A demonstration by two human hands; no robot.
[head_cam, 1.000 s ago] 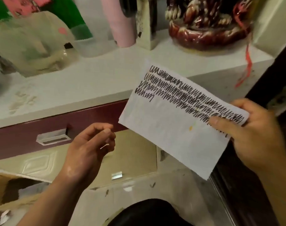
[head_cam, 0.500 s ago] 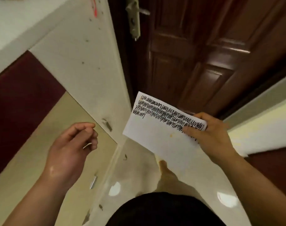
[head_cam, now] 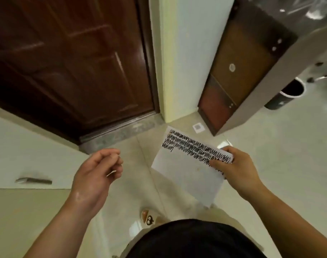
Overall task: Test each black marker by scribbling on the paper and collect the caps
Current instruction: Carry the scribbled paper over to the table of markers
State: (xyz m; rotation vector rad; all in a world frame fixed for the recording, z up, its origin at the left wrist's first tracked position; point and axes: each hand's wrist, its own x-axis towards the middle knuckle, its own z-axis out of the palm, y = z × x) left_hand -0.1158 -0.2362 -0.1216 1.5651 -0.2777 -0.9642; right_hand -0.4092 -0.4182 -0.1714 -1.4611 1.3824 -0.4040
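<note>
One paper [head_cam: 185, 175] is seen, at 3 o'clock of centre, held over the floor [head_cam: 270, 164]. It is white, with four full rows and one short row of black scribble along its top. It is pinched at its right edge by the right hand [head_cam: 235, 170]. The left hand [head_cam: 97, 175], at 9 o'clock, is loosely curled; whether anything is held cannot be told.

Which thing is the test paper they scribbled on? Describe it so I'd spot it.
Find the dark wooden door, then look down and right to the right hand. It holds a white sheet, the paper, the only thing here bearing rows of black scribble.
</note>
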